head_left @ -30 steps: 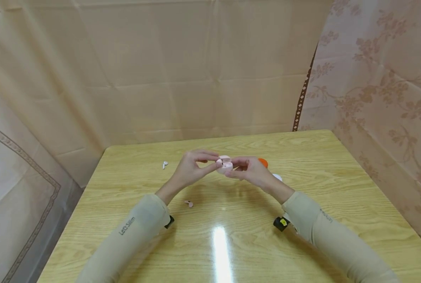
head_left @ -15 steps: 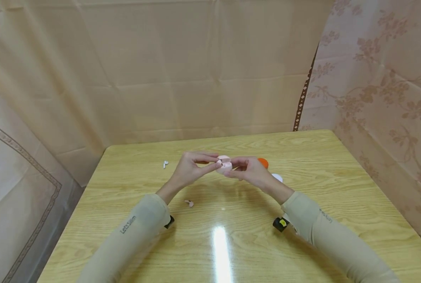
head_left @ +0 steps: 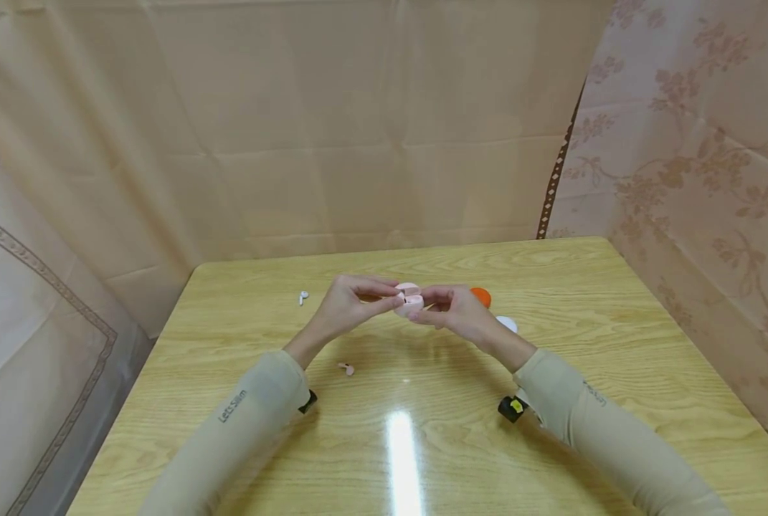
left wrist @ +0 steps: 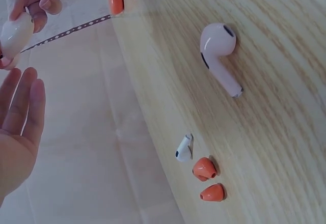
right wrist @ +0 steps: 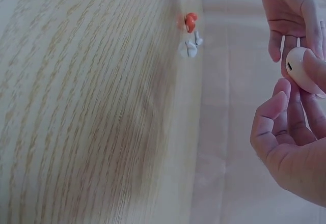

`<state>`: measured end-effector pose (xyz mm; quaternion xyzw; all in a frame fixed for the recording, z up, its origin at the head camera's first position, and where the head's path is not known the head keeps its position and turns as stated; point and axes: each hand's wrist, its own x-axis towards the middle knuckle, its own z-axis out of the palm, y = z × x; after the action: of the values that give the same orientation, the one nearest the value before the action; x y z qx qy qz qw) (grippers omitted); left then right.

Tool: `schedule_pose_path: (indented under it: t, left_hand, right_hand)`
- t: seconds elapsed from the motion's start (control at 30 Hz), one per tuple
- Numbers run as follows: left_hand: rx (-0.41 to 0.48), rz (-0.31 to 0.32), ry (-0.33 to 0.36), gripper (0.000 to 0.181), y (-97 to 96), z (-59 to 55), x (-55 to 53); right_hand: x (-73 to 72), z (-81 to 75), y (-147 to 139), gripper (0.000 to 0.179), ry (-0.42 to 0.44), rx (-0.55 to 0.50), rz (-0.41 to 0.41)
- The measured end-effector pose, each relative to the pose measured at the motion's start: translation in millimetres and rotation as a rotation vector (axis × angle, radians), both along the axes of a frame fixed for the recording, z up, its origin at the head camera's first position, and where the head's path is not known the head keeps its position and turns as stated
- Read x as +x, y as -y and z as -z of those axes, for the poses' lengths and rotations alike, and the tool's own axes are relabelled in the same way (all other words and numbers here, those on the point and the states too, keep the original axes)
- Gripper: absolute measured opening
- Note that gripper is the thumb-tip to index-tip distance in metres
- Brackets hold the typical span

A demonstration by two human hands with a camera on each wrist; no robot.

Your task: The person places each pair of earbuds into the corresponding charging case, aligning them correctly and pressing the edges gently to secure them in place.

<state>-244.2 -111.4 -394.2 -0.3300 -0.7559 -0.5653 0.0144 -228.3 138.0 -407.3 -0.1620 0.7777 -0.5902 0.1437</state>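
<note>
Above the middle of the table, both hands meet at a rounded pale pink earbud case point(head_left: 412, 304) with its lid tipped up. My right hand point(head_left: 451, 308) grips the case from the right, thumb in front and fingers behind. At the left side of the case, the thumb and fingers of my left hand point(head_left: 354, 301) pinch a small pale earbud point(head_left: 401, 297) with a dark spot, mostly hidden by the fingertips. The right wrist view shows the underside of the case point(right wrist: 300, 71) with a dark slot. A pink earbud point(left wrist: 219, 56) lies on the tabletop below my left wrist.
A white earbud point(head_left: 302, 297) lies at the back left. Two orange earbuds point(left wrist: 205, 168) are near it in the left wrist view. An orange case point(head_left: 481, 297) and a white case point(head_left: 507, 324) sit behind the right wrist. Curtains hang round the wooden table point(head_left: 616, 373).
Both hands hold nearly the same pose at the case. The earbud at the left fingertips sits slightly lower and closer in to the case. The things on the table have not moved.
</note>
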Motion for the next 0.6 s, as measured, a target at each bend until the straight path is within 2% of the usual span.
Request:
schedule_pose_path:
  t: [0.2,0.6]
  left_hand:
    - [-0.046,0.009,0.055,0.012,2.1,-4.5,-0.6]
    - [-0.100,0.014,0.043,0.012,3.1,-6.1,-4.1]
  right_hand:
    - [-0.8,1.5,1.0,0.044,0.010,-0.002,-0.002]
    - [0.1,0.5,2.9,0.045,0.042,-0.028,0.003]
